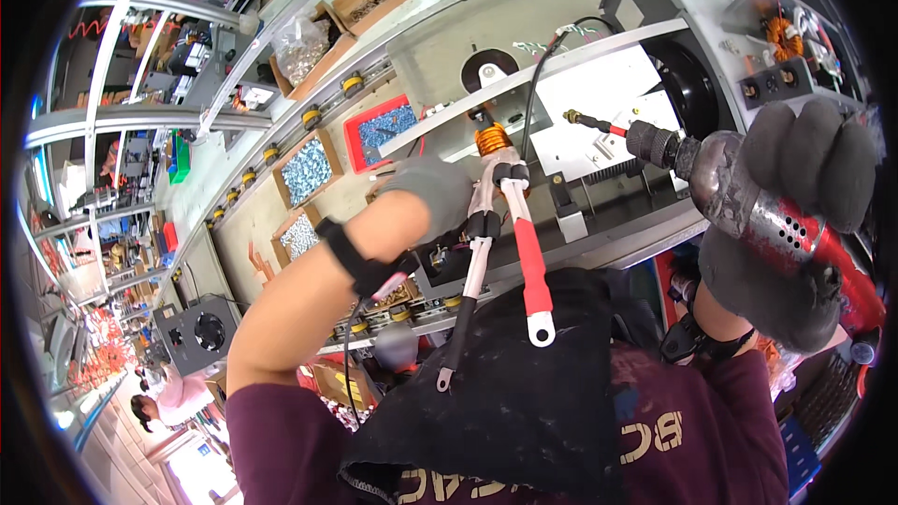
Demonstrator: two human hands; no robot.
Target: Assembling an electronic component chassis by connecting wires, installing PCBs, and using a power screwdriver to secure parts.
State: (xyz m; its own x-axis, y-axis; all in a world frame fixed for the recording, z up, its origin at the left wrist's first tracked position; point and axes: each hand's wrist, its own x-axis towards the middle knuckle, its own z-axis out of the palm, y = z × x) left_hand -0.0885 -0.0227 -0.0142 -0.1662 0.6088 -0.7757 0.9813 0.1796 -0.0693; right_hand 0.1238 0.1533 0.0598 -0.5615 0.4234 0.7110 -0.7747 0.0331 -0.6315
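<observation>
"Grey gloves on both of the person's hands — what's in the right hand (769,288)?"

"Red-and-black, cylindrical power driver (725,178). The fingers are wrapped round its body, and the bit points left, above the flat white panel (589,103) of an open dark-grey metal housing (659,224)."

"And the left hand (438,194)?"

"Just beside a copper-orange wound coil (492,139) and 2 cables. Its fingertips are hidden, so I can't tell whether they grip anything. The red-sleeved cable (531,266) and the black-sleeved cable (458,346) hang toward the person, each ending in a metal lug."

"What about the containers?"

"Left of the housing, a red rectangular tray (355,148) holds small blue-silver parts (388,126). Near it, 2 open brown cardboard boxes: the larger box (334,157) holds bluish-silver pieces, the smaller box (279,248) paler ones."

"Farther back?"

"Another 2 in cardboard — a shallow brown tray (385,6) of brownish small parts, and beside it a brown carton (323,70) with a clear plastic bag (301,42) of small pieces, too blurred to identify."
</observation>
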